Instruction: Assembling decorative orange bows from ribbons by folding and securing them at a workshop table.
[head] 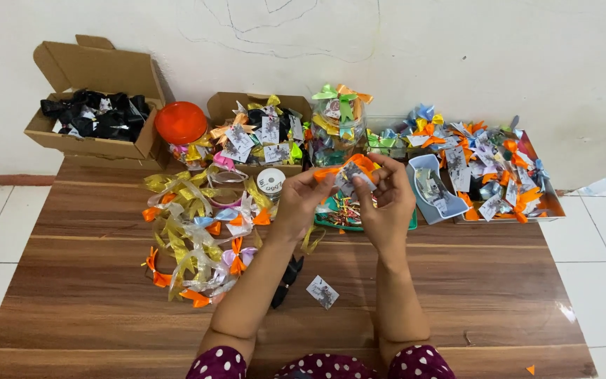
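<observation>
— Both hands pinch one orange bow (356, 165) with a small card (349, 178) on it. Left hand (301, 200) closes its fingertips on the left end, right hand (390, 198) closes on the right side.

— Where is the bow exactly?

— It is lifted above the table (92, 295), in the middle, just over a green tray (411, 223) with small colourful pieces.

— How will it handle, in your opinion?

— I judge it very light and soft. The ribbon looks glossy, so it can slip, and the loops crush easily. The card seems thin paper and may bend.

— So where to take hold?

— At the knot in the centre, I think, or at the card's edge, with fingertips only, not on the loops.

— What else is near?

— A pile of ribbons (198, 231) lies left of the hands. One loose card (322, 291) lies on the table between the forearms, beside a black bow (285, 279).
</observation>
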